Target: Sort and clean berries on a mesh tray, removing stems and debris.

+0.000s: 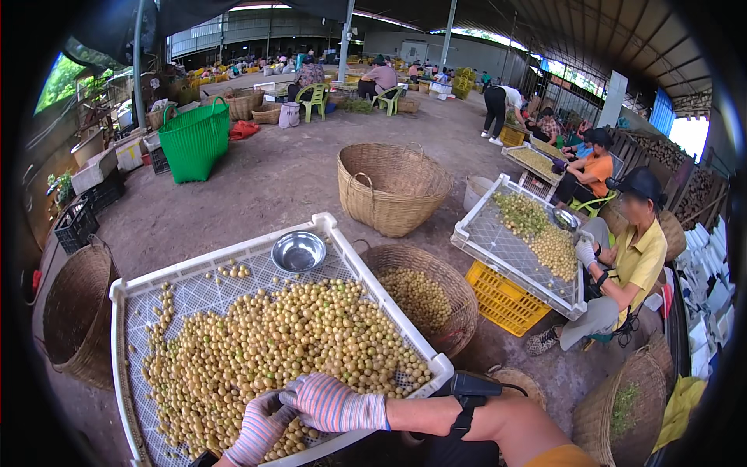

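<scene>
Small round yellowish fruits lie heaped on a white plastic mesh tray. Over the near edge of the heap, my left hand and my right hand meet, both in striped knit gloves with greyish fingertips. Their fingertips come together low above the fruits; whether something small is between them cannot be seen. A shiny metal bowl stands at the tray's far corner. Right of the tray, a woven basket holds more of the same fruits.
A large woven basket stands beyond the tray, another at the left. A green woven basket is farther back. At right, a co-worker sits by a second fruit tray on a yellow crate. A basket with greenery stands at lower right.
</scene>
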The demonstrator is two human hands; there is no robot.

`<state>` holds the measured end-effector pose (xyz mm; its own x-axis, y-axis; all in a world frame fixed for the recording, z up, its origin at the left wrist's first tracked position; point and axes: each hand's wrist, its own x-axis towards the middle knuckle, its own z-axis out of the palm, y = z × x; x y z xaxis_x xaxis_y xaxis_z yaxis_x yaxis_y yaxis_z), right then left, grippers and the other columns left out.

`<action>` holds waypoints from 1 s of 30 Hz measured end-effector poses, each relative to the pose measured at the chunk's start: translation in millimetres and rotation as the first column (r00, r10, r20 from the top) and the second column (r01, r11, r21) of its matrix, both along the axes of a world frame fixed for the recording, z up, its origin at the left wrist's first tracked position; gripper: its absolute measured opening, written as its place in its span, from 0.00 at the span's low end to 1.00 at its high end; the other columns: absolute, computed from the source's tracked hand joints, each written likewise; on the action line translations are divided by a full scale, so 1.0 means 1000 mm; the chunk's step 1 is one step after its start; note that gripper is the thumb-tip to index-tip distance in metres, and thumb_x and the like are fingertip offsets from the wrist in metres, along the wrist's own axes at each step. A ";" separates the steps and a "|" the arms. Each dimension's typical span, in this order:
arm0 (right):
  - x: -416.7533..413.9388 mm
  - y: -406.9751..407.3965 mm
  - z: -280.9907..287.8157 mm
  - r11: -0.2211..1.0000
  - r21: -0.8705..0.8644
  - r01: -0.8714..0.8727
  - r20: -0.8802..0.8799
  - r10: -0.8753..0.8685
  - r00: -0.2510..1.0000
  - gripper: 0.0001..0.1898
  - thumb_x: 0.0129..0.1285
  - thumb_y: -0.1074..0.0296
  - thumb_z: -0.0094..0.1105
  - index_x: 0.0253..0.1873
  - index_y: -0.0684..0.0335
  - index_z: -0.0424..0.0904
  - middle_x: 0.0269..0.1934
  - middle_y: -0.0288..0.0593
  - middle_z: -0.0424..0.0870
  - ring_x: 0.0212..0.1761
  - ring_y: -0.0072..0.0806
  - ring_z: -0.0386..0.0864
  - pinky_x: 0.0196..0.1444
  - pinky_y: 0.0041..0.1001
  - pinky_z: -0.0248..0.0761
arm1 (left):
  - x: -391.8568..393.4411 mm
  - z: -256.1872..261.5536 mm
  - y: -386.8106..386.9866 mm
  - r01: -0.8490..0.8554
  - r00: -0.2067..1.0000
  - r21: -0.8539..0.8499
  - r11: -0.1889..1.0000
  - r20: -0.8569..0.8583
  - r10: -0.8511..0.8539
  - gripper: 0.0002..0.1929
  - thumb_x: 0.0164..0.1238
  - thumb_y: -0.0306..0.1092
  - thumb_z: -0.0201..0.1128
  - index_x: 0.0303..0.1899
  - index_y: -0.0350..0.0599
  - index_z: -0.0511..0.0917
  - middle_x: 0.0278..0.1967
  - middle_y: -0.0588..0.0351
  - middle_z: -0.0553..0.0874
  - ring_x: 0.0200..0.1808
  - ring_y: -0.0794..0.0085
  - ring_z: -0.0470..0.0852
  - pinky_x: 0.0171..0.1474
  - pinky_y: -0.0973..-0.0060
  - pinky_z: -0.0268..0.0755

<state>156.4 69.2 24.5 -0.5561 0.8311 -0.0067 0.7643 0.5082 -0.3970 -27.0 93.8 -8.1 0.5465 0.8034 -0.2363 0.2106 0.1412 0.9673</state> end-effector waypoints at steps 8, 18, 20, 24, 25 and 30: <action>0.000 0.001 -0.003 0.999 0.037 -0.002 0.009 0.001 1.000 0.24 0.54 0.64 0.63 0.57 0.62 0.75 0.54 0.50 0.77 0.51 0.46 0.77 0.53 0.42 0.72 | 0.005 0.011 -0.002 -0.055 0.998 -0.070 0.996 -0.037 0.052 0.15 0.67 0.32 0.67 0.49 0.32 0.80 0.43 0.54 0.87 0.43 0.75 0.83 0.50 0.76 0.75; 0.002 0.000 -0.014 0.983 0.179 0.039 -0.157 -0.011 0.988 0.15 0.51 0.67 0.64 0.44 0.62 0.76 0.40 0.50 0.78 0.43 0.46 0.79 0.45 0.43 0.73 | 0.001 0.001 -0.002 -0.041 0.999 -0.009 0.999 -0.014 0.041 0.15 0.66 0.33 0.68 0.49 0.32 0.80 0.42 0.53 0.87 0.42 0.74 0.83 0.50 0.76 0.76; 0.002 -0.001 -0.012 0.979 0.199 0.033 -0.158 -0.001 0.987 0.16 0.51 0.66 0.65 0.44 0.62 0.76 0.40 0.50 0.78 0.43 0.47 0.79 0.45 0.43 0.73 | 0.001 0.001 -0.002 -0.040 0.999 -0.009 0.999 -0.018 0.040 0.15 0.66 0.33 0.68 0.48 0.32 0.80 0.42 0.54 0.87 0.42 0.74 0.83 0.50 0.76 0.76; 0.003 -0.003 -0.011 0.977 0.210 0.027 -0.154 0.006 0.988 0.17 0.49 0.66 0.67 0.44 0.63 0.75 0.40 0.51 0.78 0.43 0.47 0.79 0.45 0.42 0.73 | 0.002 0.005 -0.002 -0.011 1.000 0.028 1.000 -0.024 0.011 0.16 0.65 0.35 0.70 0.48 0.33 0.81 0.41 0.55 0.87 0.41 0.75 0.83 0.49 0.76 0.75; 0.002 -0.002 -0.009 0.978 0.209 0.027 -0.156 0.006 0.988 0.17 0.49 0.66 0.67 0.44 0.63 0.75 0.40 0.51 0.78 0.43 0.47 0.79 0.45 0.42 0.73 | 0.002 0.004 -0.002 -0.010 1.000 0.028 1.000 -0.026 0.011 0.16 0.65 0.35 0.70 0.48 0.33 0.81 0.41 0.55 0.87 0.41 0.75 0.83 0.49 0.76 0.75; 0.002 -0.002 -0.009 0.986 0.164 0.019 -0.136 0.003 0.991 0.16 0.50 0.65 0.67 0.43 0.63 0.75 0.39 0.51 0.78 0.43 0.47 0.79 0.45 0.42 0.73 | 0.003 0.005 -0.002 -0.022 0.999 0.009 1.000 -0.032 0.022 0.16 0.65 0.35 0.70 0.48 0.33 0.81 0.40 0.56 0.87 0.41 0.75 0.82 0.49 0.77 0.75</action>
<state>158.3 67.4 15.9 -0.5360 0.8189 0.2052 0.7136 0.5694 -0.4081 -23.6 91.7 -2.9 0.5212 0.8171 -0.2464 0.2383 0.1379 0.9613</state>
